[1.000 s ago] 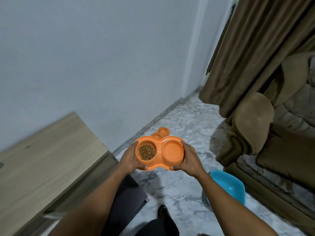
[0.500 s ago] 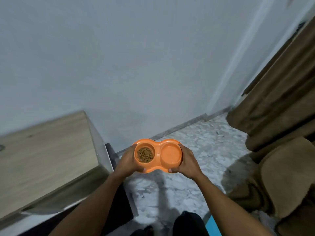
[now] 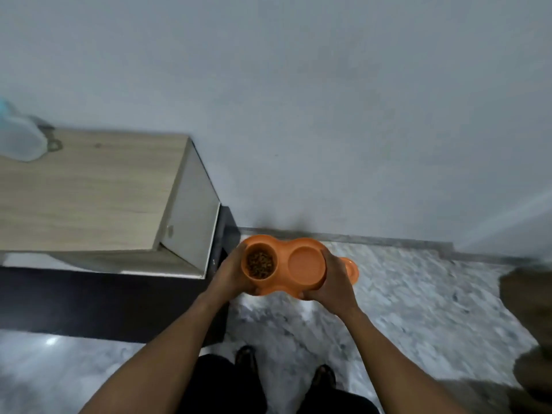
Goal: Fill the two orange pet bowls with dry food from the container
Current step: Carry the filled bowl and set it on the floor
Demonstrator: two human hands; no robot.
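Observation:
I hold an orange double pet bowl (image 3: 280, 255) in front of me above the floor. Its left cup holds brown dry food (image 3: 260, 263); its right cup (image 3: 306, 262) is bare orange inside. My left hand (image 3: 230, 271) grips the left end and my right hand (image 3: 336, 279) grips the right end. Part of a second orange bowl (image 3: 352, 268) shows on the floor behind my right hand. A translucent plastic container (image 3: 21, 138) stands at the far left on the wooden cabinet, mostly cut off by the frame edge.
A light wooden cabinet (image 3: 89, 189) stands to the left against the white wall, with a dark base (image 3: 89, 303) below it. Marble floor (image 3: 418, 294) spreads to the right. A brown sofa edge (image 3: 531, 309) sits at the far right. My feet (image 3: 245, 357) are below.
The view has swung left: curtain and sofa have slid out to the right, the cabinet and container have come into view. Both hands still grip the bowl.

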